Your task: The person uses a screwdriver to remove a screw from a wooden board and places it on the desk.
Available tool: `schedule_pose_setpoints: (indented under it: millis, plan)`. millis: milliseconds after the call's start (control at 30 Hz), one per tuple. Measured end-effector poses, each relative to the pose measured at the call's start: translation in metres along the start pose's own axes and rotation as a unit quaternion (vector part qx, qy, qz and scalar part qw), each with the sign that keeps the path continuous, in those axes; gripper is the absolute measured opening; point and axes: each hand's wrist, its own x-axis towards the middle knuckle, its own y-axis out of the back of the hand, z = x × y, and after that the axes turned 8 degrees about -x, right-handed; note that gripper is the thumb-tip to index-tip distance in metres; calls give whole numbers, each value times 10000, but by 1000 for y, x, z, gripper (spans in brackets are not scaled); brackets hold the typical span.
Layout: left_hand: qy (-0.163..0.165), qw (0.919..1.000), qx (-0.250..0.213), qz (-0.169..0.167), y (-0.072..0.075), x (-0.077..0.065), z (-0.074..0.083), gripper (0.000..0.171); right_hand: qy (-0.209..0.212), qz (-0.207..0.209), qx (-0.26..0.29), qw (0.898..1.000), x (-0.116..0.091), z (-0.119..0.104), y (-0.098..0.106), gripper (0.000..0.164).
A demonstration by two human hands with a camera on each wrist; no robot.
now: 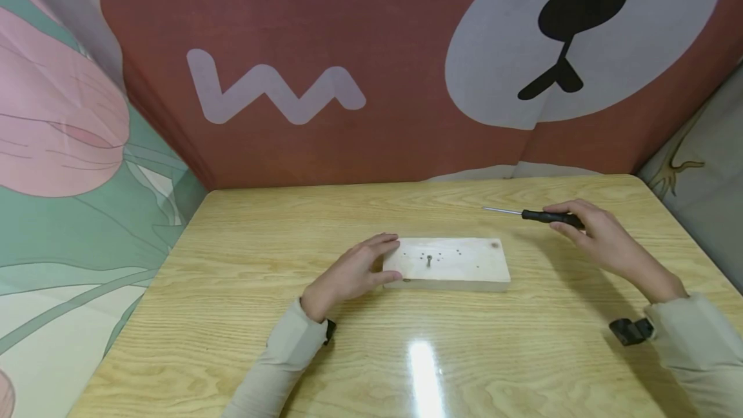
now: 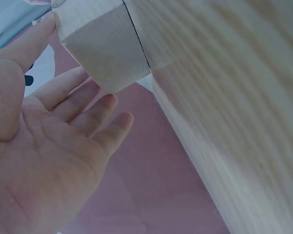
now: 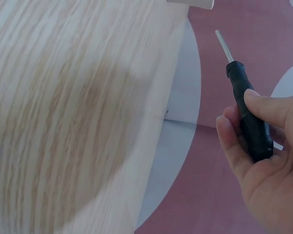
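Observation:
A pale wooden block (image 1: 453,269) with several small holes in its top lies on the table. One screw (image 1: 429,261) stands up out of it. My left hand (image 1: 355,271) holds the block's left end, thumb at the front edge and fingers at the back. The left wrist view shows the block's end face (image 2: 110,51) between the thumb and fingers of that hand (image 2: 63,131). To the right of the block and above the table, my right hand (image 1: 598,237) grips a screwdriver (image 1: 551,217) by its black handle. Its metal shaft (image 3: 224,46) points left, apart from the screw.
The wood-grain table (image 1: 261,244) reaches back to a red printed cloth (image 1: 348,153). Printed cloths also hang at the left (image 1: 64,224) and right (image 1: 702,166) sides. Light glares on the tabletop in front of the block.

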Motion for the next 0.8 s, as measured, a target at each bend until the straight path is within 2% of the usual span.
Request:
schedule_pose_setpoints:
  millis: [800]
  plan:
    - [40, 10000, -65, -48, 0, 2, -3, 66, 30, 157, 221, 9996, -3, -22, 3, 28]
